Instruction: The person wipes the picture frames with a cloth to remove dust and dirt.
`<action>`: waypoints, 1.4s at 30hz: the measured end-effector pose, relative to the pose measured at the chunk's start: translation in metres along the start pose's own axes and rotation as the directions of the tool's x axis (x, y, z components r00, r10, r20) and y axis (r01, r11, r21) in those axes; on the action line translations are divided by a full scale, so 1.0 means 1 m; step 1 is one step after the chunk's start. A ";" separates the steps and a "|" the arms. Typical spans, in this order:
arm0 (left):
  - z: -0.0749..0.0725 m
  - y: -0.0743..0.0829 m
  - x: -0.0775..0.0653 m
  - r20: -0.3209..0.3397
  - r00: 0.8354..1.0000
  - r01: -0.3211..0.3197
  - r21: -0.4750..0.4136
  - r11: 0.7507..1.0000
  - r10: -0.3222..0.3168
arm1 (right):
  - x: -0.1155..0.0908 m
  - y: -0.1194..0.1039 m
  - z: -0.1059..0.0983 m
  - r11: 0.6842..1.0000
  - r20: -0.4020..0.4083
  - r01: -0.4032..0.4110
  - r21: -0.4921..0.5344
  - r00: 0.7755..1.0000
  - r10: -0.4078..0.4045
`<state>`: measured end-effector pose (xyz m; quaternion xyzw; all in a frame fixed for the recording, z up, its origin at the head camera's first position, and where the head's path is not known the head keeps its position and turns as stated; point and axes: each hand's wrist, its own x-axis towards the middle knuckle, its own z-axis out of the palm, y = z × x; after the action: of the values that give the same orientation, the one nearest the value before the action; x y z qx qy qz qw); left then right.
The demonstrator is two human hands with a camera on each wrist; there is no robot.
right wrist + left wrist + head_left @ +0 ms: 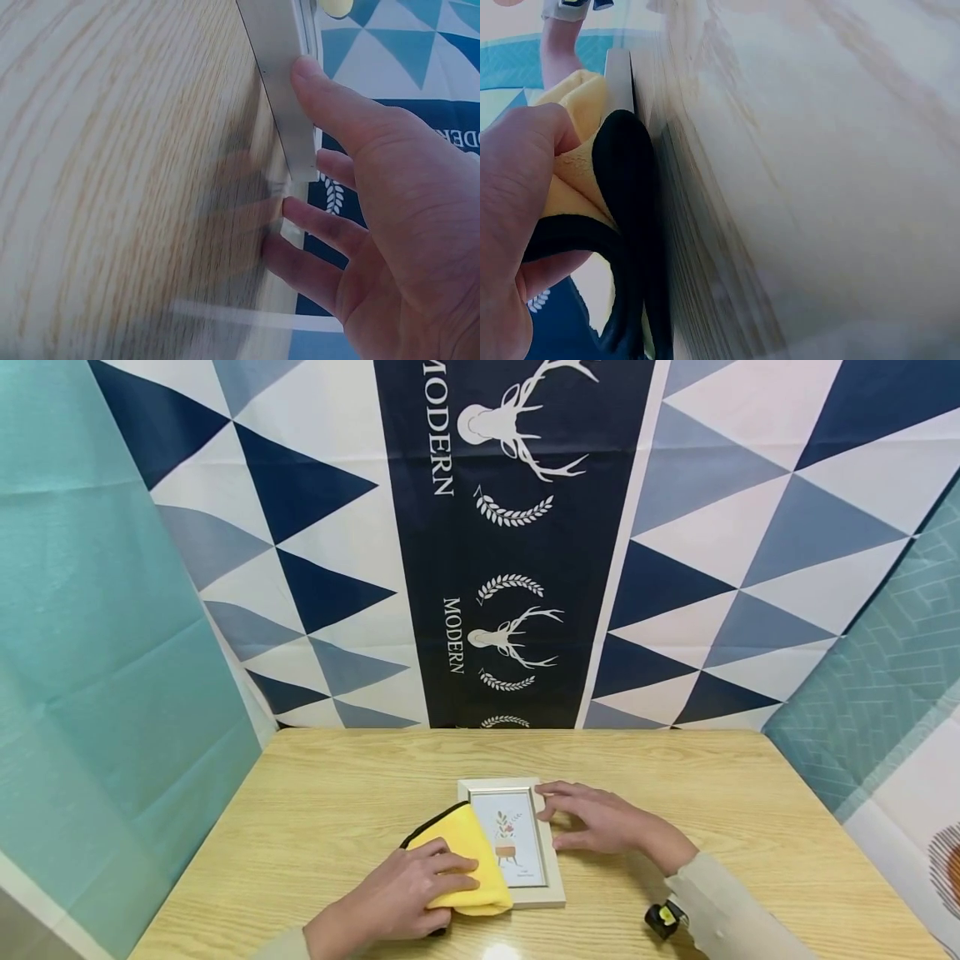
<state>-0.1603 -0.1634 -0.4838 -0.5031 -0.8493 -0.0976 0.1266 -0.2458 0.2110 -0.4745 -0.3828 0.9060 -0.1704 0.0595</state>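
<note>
A picture frame [557, 885] with a pale border lies flat on the table, its print of a potted plant facing up. In my left hand [416, 887] is a folded yellow cloth [478, 839] with black edging. The cloth covers the frame's left side and lower left corner. In the left wrist view, the thumb [544, 127] presses into the cloth. At the frame's right side, my right hand [600, 817] has its fingers spread. In the right wrist view, the thumb [307, 71] touches the frame's side wall [281, 82], and other fingers reach past its corner.
The wood-grain table [337, 802] ends at a patterned curtain [517, 543] at the back. Teal fabric [112, 635] hangs on the left. A small black device [662, 920] is strapped at the right wrist.
</note>
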 end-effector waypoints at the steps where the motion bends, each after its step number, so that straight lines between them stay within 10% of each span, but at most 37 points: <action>1: 0.001 0.001 0.002 0.001 1.000 -0.004 0.014 1.000 0.004 | 0.000 0.000 0.000 1.000 0.000 0.001 -0.001 1.000 -0.001; 29: 0.012 0.039 0.078 0.144 0.983 -0.149 0.263 0.953 0.114 | -0.001 -0.001 0.000 1.000 0.002 0.003 0.011 1.000 -0.003; 42: 0.012 0.041 0.074 0.128 0.987 -0.126 0.281 0.951 0.092 | -0.001 -0.001 0.000 1.000 0.004 -0.004 0.007 1.000 0.003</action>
<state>-0.1602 -0.0791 -0.4708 -0.5301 -0.8311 0.0631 0.1555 -0.2448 0.2109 -0.4738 -0.3813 0.9060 -0.1727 0.0627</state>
